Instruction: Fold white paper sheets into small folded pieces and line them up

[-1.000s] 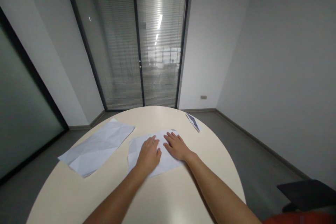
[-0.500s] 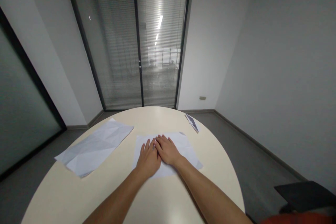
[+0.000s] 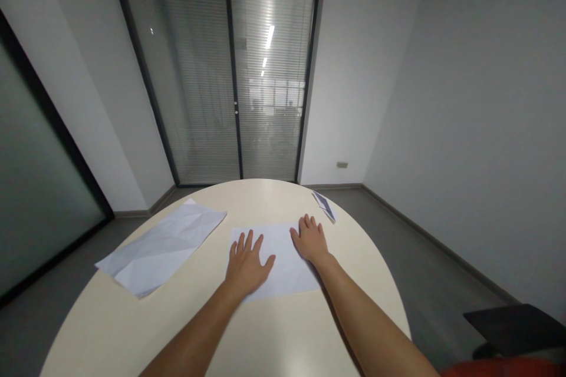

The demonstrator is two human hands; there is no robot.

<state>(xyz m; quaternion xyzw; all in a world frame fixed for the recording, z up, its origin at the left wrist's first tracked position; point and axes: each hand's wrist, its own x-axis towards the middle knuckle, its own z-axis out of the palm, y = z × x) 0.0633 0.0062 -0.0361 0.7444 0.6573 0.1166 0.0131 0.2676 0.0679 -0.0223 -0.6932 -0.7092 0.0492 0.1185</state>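
A white sheet of paper (image 3: 283, 268) lies flat on the round cream table (image 3: 260, 333) in front of me. Resting on its left part is my left hand (image 3: 247, 265), palm down, the fingers spread and the thumb pointing right. My right hand (image 3: 311, 238) lies palm down over the sheet's upper right corner, fingers apart, and hides that corner. Neither hand grips anything. Bare paper shows between the two hands.
Creased white paper (image 3: 170, 247) lies at the table's left side. Near the far right edge is a small folded paper piece (image 3: 325, 206). A black chair part (image 3: 515, 327) stands at the lower right. Beyond the table are glass doors with blinds (image 3: 194, 88).
My hands were together at the middle of the sheet. They have moved apart, the left slightly left and the right up and to the right, spreading the fingers.
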